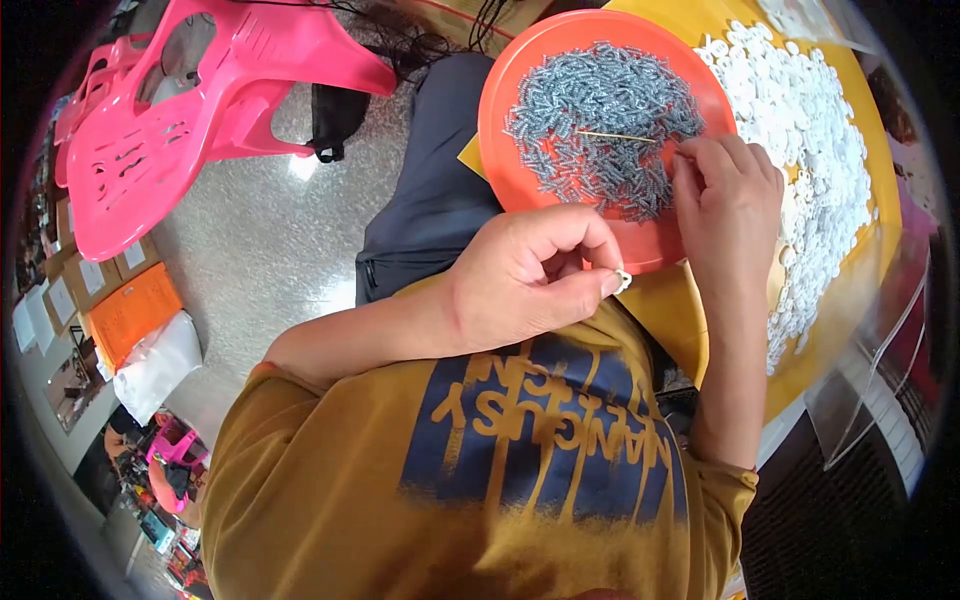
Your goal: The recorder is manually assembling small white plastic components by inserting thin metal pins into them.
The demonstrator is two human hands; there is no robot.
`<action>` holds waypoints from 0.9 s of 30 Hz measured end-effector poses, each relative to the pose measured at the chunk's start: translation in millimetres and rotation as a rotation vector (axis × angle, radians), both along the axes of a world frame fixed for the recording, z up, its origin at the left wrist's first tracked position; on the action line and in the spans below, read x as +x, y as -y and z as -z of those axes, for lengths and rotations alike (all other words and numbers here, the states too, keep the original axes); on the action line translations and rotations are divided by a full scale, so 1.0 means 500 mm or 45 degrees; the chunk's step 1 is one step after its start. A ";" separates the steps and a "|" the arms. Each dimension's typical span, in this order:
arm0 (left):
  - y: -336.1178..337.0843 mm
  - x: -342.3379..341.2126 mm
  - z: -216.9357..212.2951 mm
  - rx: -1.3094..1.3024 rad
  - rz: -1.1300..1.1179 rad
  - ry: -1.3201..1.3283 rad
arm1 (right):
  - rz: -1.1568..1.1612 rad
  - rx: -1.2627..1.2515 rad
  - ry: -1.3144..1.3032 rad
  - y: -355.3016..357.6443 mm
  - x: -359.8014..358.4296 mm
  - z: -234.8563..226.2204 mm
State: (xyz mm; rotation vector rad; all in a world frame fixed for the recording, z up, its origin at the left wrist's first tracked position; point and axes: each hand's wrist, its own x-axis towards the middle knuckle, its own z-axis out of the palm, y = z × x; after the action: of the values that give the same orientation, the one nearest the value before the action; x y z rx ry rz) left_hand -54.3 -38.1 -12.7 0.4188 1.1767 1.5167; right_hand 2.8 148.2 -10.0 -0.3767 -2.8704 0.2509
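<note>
Between the thumb and forefinger of my left hand (545, 268) is a small white plastic piece (623, 283), held just off the near rim of an orange-red round plate (502, 100). A heap of small grey metal springs (610, 90) covers much of the plate. Across the springs lies a thin brass-coloured stick (615, 136). My right hand (732, 195) is at the plate's right side, fingers curled and fingertips together beside the springs. Whatever its fingertips hold, if anything, is hidden. A large pile of small white plastic pieces (820, 150) spreads to the right of this hand.
A yellow sheet (668, 318) lies under the plate and the white pile. Clear plastic (850, 390) hangs at the right. A pink plastic chair (150, 170) stands at the far left, with cardboard boxes (92, 275), an orange package (135, 315) and a white bag (160, 365) nearer.
</note>
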 end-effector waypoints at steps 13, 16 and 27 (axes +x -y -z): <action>0.004 -0.007 -0.002 0.011 -0.076 -0.011 | -0.055 0.075 0.079 -0.015 -0.014 0.004; 0.003 -0.017 -0.013 -0.031 -0.069 0.022 | 0.035 -0.177 -0.014 -0.007 -0.003 0.002; -0.034 -0.027 -0.040 0.073 -0.259 0.064 | 0.241 -1.843 -0.363 0.066 0.061 -0.064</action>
State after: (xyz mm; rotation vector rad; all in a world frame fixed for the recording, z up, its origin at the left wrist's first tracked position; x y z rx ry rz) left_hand -67.9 -21.2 7.5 0.3041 1.1660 1.7302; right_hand 33.5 115.0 22.1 -0.7110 -1.8496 2.0730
